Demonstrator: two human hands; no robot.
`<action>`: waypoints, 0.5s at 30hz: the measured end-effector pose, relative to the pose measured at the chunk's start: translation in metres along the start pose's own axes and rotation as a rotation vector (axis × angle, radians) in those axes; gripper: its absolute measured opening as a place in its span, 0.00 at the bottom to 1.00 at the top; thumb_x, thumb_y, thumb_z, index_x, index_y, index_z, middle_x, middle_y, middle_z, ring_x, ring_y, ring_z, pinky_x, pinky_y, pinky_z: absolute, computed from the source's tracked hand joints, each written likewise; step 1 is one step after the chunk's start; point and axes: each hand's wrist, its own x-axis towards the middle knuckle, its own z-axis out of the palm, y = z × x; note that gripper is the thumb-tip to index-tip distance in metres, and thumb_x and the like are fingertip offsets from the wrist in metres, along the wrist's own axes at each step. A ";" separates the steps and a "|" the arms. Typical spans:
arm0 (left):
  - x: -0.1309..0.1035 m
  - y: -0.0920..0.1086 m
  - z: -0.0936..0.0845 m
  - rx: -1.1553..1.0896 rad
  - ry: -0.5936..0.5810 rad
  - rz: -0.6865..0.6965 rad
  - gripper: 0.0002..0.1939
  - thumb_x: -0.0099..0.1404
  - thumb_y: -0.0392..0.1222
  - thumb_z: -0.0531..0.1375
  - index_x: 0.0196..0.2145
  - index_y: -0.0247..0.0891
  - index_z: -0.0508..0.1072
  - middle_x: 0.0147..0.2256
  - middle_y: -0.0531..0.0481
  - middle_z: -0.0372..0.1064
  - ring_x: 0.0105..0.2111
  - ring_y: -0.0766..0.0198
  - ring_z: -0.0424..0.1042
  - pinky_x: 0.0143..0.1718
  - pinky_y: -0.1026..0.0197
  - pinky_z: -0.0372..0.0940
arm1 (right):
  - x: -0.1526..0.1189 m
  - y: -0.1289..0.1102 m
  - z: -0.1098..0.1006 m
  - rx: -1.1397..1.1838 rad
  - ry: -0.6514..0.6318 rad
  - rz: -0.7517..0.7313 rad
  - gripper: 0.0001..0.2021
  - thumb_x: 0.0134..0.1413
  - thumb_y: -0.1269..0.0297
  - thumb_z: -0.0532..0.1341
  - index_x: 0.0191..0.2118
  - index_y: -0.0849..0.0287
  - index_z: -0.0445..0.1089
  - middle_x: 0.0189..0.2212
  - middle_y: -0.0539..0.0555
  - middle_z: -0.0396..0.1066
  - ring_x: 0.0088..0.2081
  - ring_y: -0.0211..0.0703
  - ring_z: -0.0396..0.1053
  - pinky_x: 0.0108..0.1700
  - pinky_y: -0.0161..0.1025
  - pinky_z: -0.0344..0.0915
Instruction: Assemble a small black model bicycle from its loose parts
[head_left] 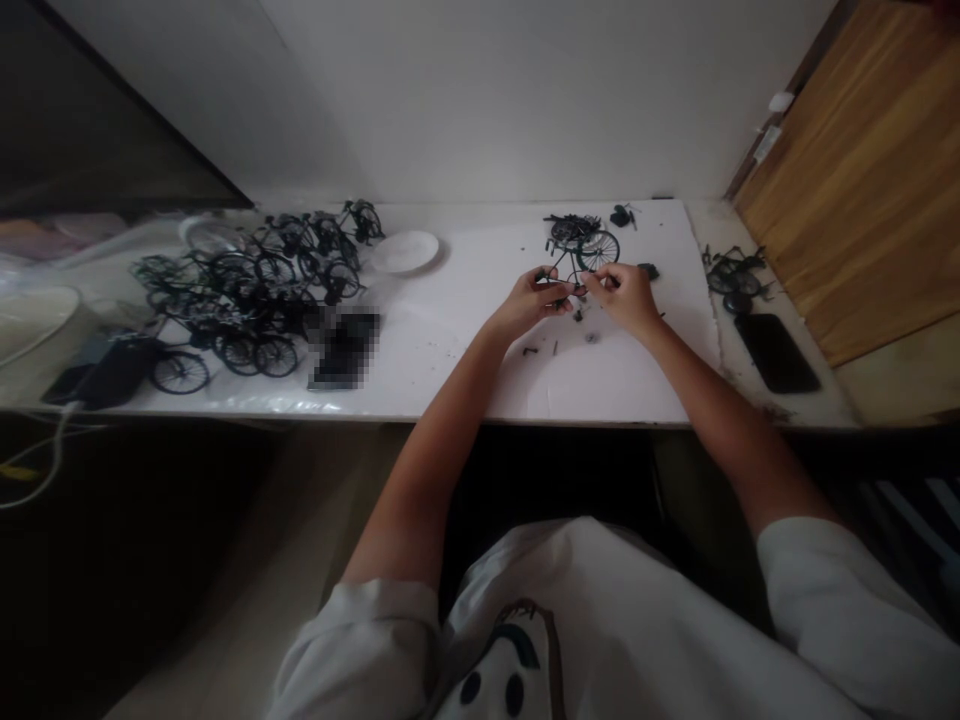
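Observation:
Over the white board, my left hand (541,300) is closed around the lower part of a dark miniature bicycle (598,248), whose spoked wheel points away from me. The fingertips of my right hand (624,292) are pinched together against the bicycle's near part. Whatever they hold there is too small to make out. Just beyond the bicycle lies a pile of dark bicycle parts (574,225). Small loose parts, among them a short dark piece (530,351) and a thin pin (556,348), lie on the board nearer to me.
A crowd of miniature bicycles (247,280) stands at the left, beside a white plate (406,252). Below them is a blurred dark rectangle (345,348). On the right are more bicycle parts (735,272) and a black phone (777,353). A wooden panel (862,190) borders the right side.

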 end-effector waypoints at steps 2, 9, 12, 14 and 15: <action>-0.001 0.000 0.000 0.001 -0.001 0.000 0.26 0.59 0.39 0.76 0.42 0.41 0.63 0.40 0.40 0.84 0.31 0.66 0.79 0.39 0.60 0.70 | 0.000 0.000 0.000 -0.002 -0.005 -0.005 0.27 0.61 0.36 0.67 0.26 0.56 0.71 0.20 0.46 0.57 0.26 0.39 0.52 0.33 0.43 0.52; -0.003 0.004 0.002 -0.028 -0.005 -0.020 0.26 0.58 0.38 0.77 0.42 0.41 0.62 0.39 0.41 0.84 0.32 0.64 0.80 0.40 0.59 0.70 | -0.001 0.002 0.000 0.019 0.000 -0.012 0.32 0.68 0.32 0.56 0.24 0.54 0.65 0.21 0.49 0.59 0.28 0.42 0.59 0.34 0.44 0.54; -0.002 0.003 0.001 -0.044 -0.003 -0.011 0.26 0.58 0.37 0.76 0.43 0.41 0.63 0.39 0.41 0.84 0.32 0.64 0.79 0.39 0.59 0.70 | 0.000 0.004 0.000 0.074 0.005 -0.022 0.29 0.69 0.36 0.54 0.29 0.56 0.72 0.23 0.51 0.65 0.29 0.43 0.62 0.36 0.44 0.57; -0.001 0.002 -0.001 -0.053 -0.007 -0.005 0.25 0.59 0.36 0.76 0.43 0.41 0.63 0.39 0.41 0.84 0.32 0.64 0.79 0.39 0.59 0.70 | 0.000 0.005 -0.001 0.110 -0.017 -0.036 0.25 0.68 0.40 0.56 0.31 0.57 0.74 0.24 0.51 0.67 0.29 0.43 0.63 0.37 0.44 0.58; 0.000 0.001 -0.001 -0.056 -0.009 -0.005 0.25 0.59 0.36 0.76 0.43 0.41 0.63 0.39 0.41 0.84 0.32 0.64 0.79 0.39 0.59 0.69 | 0.000 0.005 -0.001 0.112 -0.032 -0.035 0.23 0.66 0.42 0.58 0.32 0.57 0.75 0.24 0.50 0.67 0.29 0.43 0.63 0.36 0.43 0.58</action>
